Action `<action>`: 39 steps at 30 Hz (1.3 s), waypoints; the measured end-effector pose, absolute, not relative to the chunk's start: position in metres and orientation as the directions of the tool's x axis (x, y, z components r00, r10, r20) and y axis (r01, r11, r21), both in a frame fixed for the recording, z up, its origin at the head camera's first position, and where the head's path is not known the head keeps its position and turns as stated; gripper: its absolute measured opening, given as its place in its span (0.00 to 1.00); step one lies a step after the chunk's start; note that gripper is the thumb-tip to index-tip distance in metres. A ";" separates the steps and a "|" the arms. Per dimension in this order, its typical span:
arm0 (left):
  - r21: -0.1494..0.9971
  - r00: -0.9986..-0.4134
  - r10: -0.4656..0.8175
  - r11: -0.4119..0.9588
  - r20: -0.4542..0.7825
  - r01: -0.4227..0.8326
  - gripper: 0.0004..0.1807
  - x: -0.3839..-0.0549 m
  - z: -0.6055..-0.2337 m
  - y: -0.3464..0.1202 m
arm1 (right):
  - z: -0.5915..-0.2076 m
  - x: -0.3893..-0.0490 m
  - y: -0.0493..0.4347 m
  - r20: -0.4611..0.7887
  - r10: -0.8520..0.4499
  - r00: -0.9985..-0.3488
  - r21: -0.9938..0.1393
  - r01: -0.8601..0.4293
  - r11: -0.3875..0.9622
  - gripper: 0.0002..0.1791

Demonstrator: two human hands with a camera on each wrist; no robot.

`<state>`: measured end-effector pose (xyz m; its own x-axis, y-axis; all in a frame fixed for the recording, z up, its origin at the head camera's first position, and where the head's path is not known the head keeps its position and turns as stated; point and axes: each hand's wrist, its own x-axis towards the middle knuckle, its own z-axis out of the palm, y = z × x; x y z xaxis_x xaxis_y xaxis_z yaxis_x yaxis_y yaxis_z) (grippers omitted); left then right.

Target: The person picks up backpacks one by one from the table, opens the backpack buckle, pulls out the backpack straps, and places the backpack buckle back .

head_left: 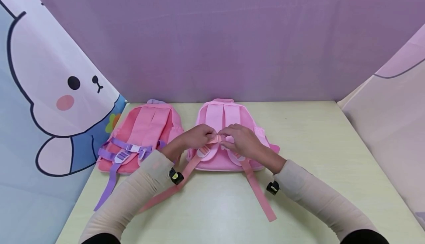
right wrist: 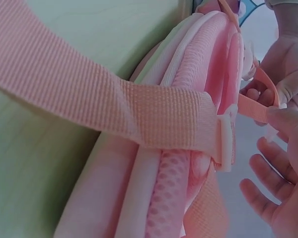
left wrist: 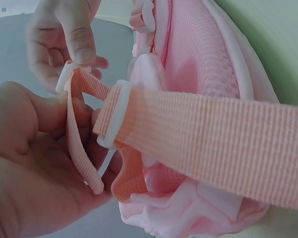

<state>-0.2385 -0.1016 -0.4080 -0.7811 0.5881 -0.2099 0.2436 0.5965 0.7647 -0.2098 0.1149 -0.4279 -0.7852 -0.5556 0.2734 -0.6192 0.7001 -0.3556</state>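
A light pink backpack (head_left: 212, 164) lies back-panel up in the head view, its peach straps (head_left: 260, 196) trailing toward me. Above its middle, both hands meet at a narrow peach chest strap (left wrist: 78, 148) with a white buckle (left wrist: 65, 77). My left hand (head_left: 198, 136) grips the chest strap beside the buckle, fingers curled in. From the other side, my right hand (head_left: 244, 139) pinches the buckle end between thumb and finger; its other fingers are spread apart in the right wrist view. Whether the buckle's halves are joined cannot be told.
A coral backpack (head_left: 146, 122) with purple straps (head_left: 113, 179) and a white buckle (head_left: 134, 148) lies just left. Both bags are on a pale table (head_left: 308, 144). A purple panel (head_left: 225, 44) stands behind it, and a cartoon-printed cloth (head_left: 49, 100) borders the left.
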 end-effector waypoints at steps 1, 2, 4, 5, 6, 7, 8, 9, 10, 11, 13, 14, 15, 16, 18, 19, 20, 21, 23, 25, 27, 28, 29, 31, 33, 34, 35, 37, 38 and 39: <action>0.760 -0.783 0.587 0.599 -0.204 0.251 0.13 -0.238 -0.408 -0.101 | -0.428 -0.210 0.115 0.273 -0.557 -0.784 -0.354 -0.621 0.700 0.18; 0.757 -0.786 0.584 0.602 -0.202 0.253 0.13 -0.238 -0.408 -0.100 | -0.428 -0.210 0.115 0.271 -0.558 -0.784 -0.354 -0.620 0.700 0.18; 0.756 -0.790 0.578 0.605 -0.203 0.249 0.13 -0.238 -0.408 -0.099 | -0.428 -0.210 0.115 0.272 -0.558 -0.784 -0.354 -0.621 0.700 0.18; 0.759 -0.793 0.572 0.606 -0.209 0.238 0.13 -0.239 -0.409 -0.099 | -0.428 -0.211 0.116 0.274 -0.559 -0.783 -0.352 -0.622 0.699 0.18; 0.761 -0.794 0.570 0.606 -0.211 0.233 0.13 -0.239 -0.409 -0.098 | -0.428 -0.211 0.116 0.276 -0.560 -0.781 -0.351 -0.624 0.698 0.18; 0.763 -0.794 0.568 0.606 -0.216 0.225 0.13 -0.239 -0.410 -0.098 | -0.429 -0.211 0.116 0.279 -0.560 -0.780 -0.352 -0.626 0.696 0.18; 0.770 -0.793 0.568 0.601 -0.220 0.216 0.13 -0.240 -0.411 -0.099 | -0.429 -0.211 0.116 0.280 -0.560 -0.780 -0.353 -0.626 0.695 0.18; 0.775 -0.790 0.571 0.596 -0.224 0.211 0.13 -0.240 -0.411 -0.099 | -0.429 -0.211 0.116 0.281 -0.560 -0.780 -0.355 -0.626 0.694 0.18; 0.782 -0.785 0.577 0.589 -0.228 0.206 0.13 -0.241 -0.412 -0.100 | -0.429 -0.211 0.116 0.278 -0.559 -0.781 -0.358 -0.625 0.694 0.18; 0.789 -0.776 0.584 0.582 -0.237 0.197 0.13 -0.241 -0.412 -0.101 | -0.429 -0.211 0.116 0.273 -0.557 -0.785 -0.362 -0.620 0.696 0.18; 0.804 -0.757 0.601 0.567 -0.256 0.178 0.13 -0.242 -0.412 -0.103 | -0.429 -0.211 0.117 0.259 -0.552 -0.792 -0.368 -0.609 0.702 0.18; 0.813 -0.748 0.608 0.558 -0.267 0.165 0.12 -0.243 -0.412 -0.104 | -0.428 -0.211 0.117 0.252 -0.551 -0.796 -0.370 -0.605 0.705 0.18; 0.819 -0.739 0.614 0.553 -0.276 0.153 0.12 -0.243 -0.412 -0.105 | -0.428 -0.211 0.117 0.248 -0.550 -0.797 -0.371 -0.603 0.707 0.18; 0.824 -0.733 0.618 0.548 -0.284 0.142 0.11 -0.243 -0.412 -0.105 | -0.428 -0.211 0.117 0.245 -0.550 -0.798 -0.371 -0.601 0.708 0.18; 0.831 -0.731 0.615 0.543 -0.295 0.122 0.10 -0.243 -0.412 -0.105 | -0.428 -0.211 0.117 0.247 -0.553 -0.796 -0.370 -0.605 0.705 0.18; 0.834 -0.732 0.613 0.540 -0.297 0.114 0.09 -0.243 -0.412 -0.105 | -0.428 -0.211 0.117 0.250 -0.555 -0.794 -0.370 -0.608 0.702 0.18; 0.835 -0.736 0.609 0.539 -0.295 0.112 0.09 -0.243 -0.413 -0.104 | -0.429 -0.212 0.117 0.252 -0.557 -0.791 -0.369 -0.611 0.700 0.18; 0.835 -0.740 0.606 0.539 -0.291 0.112 0.09 -0.243 -0.413 -0.104 | -0.429 -0.211 0.117 0.256 -0.561 -0.788 -0.365 -0.616 0.698 0.18; 0.832 -0.749 0.595 0.543 -0.290 0.109 0.09 -0.242 -0.414 -0.103 | -0.430 -0.211 0.117 0.262 -0.567 -0.781 -0.359 -0.624 0.694 0.17; 0.826 -0.759 0.584 0.552 -0.288 0.111 0.08 -0.242 -0.415 -0.103 | -0.430 -0.211 0.117 0.265 -0.570 -0.778 -0.355 -0.629 0.692 0.17; 0.816 -0.771 0.569 0.567 -0.287 0.114 0.08 -0.242 -0.415 -0.101 | -0.430 -0.211 0.117 0.267 -0.571 -0.776 -0.351 -0.630 0.693 0.17; 0.809 -0.776 0.560 0.576 -0.289 0.114 0.08 -0.242 -0.415 -0.101 | -0.430 -0.211 0.117 0.266 -0.570 -0.777 -0.352 -0.629 0.693 0.17; 0.804 -0.782 0.552 0.584 -0.290 0.114 0.08 -0.241 -0.415 -0.100 | -0.431 -0.211 0.117 0.266 -0.568 -0.779 -0.352 -0.627 0.695 0.17; 0.793 -0.794 0.531 0.600 -0.297 0.105 0.08 -0.241 -0.414 -0.097 | -0.431 -0.211 0.117 0.269 -0.567 -0.778 -0.344 -0.628 0.698 0.17; 0.784 -0.802 0.508 0.615 -0.314 0.082 0.08 -0.240 -0.413 -0.095 | -0.431 -0.210 0.117 0.275 -0.570 -0.774 -0.335 -0.633 0.698 0.17; 0.780 -0.805 0.498 0.622 -0.323 0.072 0.07 -0.239 -0.412 -0.095 | -0.431 -0.210 0.117 0.279 -0.574 -0.770 -0.327 -0.638 0.697 0.16; 0.776 -0.807 0.488 0.628 -0.331 0.061 0.07 -0.239 -0.412 -0.094 | -0.431 -0.209 0.117 0.281 -0.578 -0.766 -0.318 -0.643 0.697 0.16; 0.769 -0.809 0.478 0.637 -0.343 0.050 0.07 -0.239 -0.412 -0.094 | -0.431 -0.209 0.116 0.284 -0.587 -0.758 -0.300 -0.652 0.697 0.16; 0.769 -0.807 0.480 0.637 -0.344 0.052 0.07 -0.239 -0.412 -0.095 | -0.431 -0.208 0.115 0.285 -0.589 -0.756 -0.290 -0.654 0.699 0.16; 0.770 -0.803 0.487 0.635 -0.342 0.057 0.07 -0.239 -0.412 -0.095 | -0.432 -0.208 0.115 0.286 -0.591 -0.755 -0.280 -0.655 0.701 0.16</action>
